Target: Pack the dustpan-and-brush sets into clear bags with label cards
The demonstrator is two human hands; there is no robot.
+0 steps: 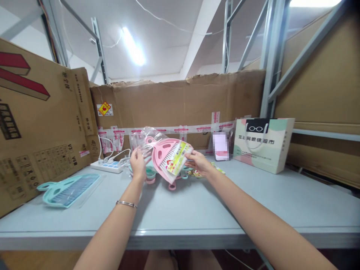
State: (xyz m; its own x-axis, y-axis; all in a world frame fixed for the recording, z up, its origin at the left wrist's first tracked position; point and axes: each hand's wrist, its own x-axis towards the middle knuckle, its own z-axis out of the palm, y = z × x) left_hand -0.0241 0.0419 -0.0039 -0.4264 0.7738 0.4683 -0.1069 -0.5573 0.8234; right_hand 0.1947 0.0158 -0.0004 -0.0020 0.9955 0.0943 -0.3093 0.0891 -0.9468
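A pink dustpan and brush set (161,153) in a clear plastic bag is held up over the table, its handle end to the left. My left hand (138,163) is closed on the bag near the handle. At the other side, my right hand (198,162) pinches the edge by the yellow-green label card (177,159). Behind and below the set lie more pink and teal pieces, partly hidden, among them a pink ring-shaped end (172,186). Farther left, a teal dustpan with a brush (70,190) lies flat on the table in clear wrapping.
A white power strip (108,166) with cables stands at the back left. A phone (221,146) leans upright at the back, beside a paper gift bag (263,144). Large cardboard boxes (168,101) wall the grey table (191,213), and metal posts rise behind.
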